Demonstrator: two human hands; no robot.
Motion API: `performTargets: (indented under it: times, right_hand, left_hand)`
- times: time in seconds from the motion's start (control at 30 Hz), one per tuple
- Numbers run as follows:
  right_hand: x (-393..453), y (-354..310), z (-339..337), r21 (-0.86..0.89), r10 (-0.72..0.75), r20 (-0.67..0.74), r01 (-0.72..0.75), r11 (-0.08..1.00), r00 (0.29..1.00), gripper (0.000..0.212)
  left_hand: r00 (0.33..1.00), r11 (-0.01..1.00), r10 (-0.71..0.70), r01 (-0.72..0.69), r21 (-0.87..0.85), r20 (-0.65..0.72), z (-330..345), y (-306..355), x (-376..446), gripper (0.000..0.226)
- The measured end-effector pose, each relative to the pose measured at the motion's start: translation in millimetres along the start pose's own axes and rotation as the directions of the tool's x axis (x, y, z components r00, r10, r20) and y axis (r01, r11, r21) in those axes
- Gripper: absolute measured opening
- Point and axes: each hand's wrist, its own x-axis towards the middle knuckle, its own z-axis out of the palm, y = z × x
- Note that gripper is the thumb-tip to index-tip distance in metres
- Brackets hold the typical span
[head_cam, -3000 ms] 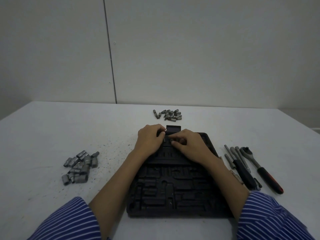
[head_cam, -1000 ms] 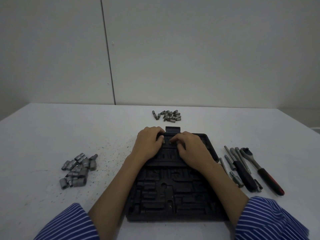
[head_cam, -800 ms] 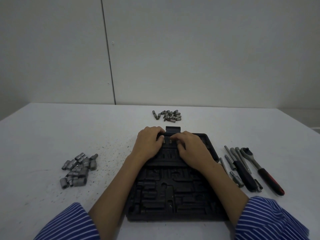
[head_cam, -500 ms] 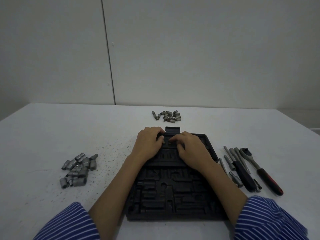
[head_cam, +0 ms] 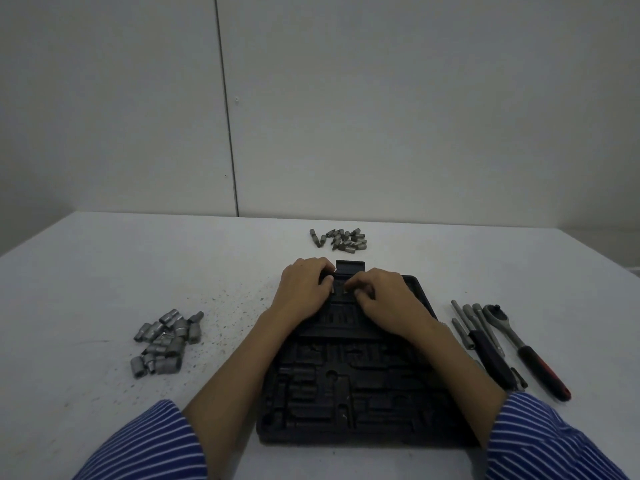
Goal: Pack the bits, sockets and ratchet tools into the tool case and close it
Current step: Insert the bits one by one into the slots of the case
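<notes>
The tool case lies open and flat in front of me on the table, so its slots face up. The ratchet waits to its right, the sockets to its left, the bits behind it. My left hand and right hand curl over the far slots. Maybe they pinch a small bit; I cannot tell.

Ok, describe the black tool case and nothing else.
The tool case looks like black moulded plastic, lying open and flat on the white table, long side running away from the person. Its near part shows many shaped recesses, apparently unfilled. A small tab sticks out at the far edge. Both hands, left and right, rest curled on the far rows, and both forearms cross above it.
</notes>
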Motion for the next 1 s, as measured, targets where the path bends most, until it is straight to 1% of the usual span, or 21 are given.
performTargets:
  times: [0.1,0.23,0.47,0.63,0.8,1.0]
  right_hand:
    - [4,-1,-3,0.026,0.025,-0.003,-0.025,0.999,1.000,0.025]
    - [13,-2,-8,-0.009,0.066,-0.066,-0.066,0.998,0.996,0.024]
    - [40,-2,-17,-0.044,0.097,-0.103,-0.102,0.994,0.990,0.025]
    - [59,0,-17,-0.068,0.119,-0.096,-0.126,0.990,0.988,0.025]
    - [76,4,-11,-0.125,0.120,-0.099,-0.132,0.983,0.988,0.022]
    - [90,11,-1,-0.197,0.135,-0.096,-0.152,0.969,0.986,0.023]
  left_hand:
    - [1.000,1.000,-0.010,0.010,-0.021,0.013,0,-1,3,0.023]
    - [0.999,0.998,-0.043,0.044,-0.055,0.025,1,0,9,0.023]
    - [0.998,0.998,-0.038,0.041,-0.048,0.055,5,7,19,0.027]
    - [0.997,0.999,-0.021,0.025,-0.047,0.073,10,10,24,0.027]
    - [0.998,0.999,-0.005,0.007,-0.033,0.055,13,7,29,0.023]
    - [0.999,0.996,0.005,-0.002,-0.092,0.032,16,3,31,0.018]
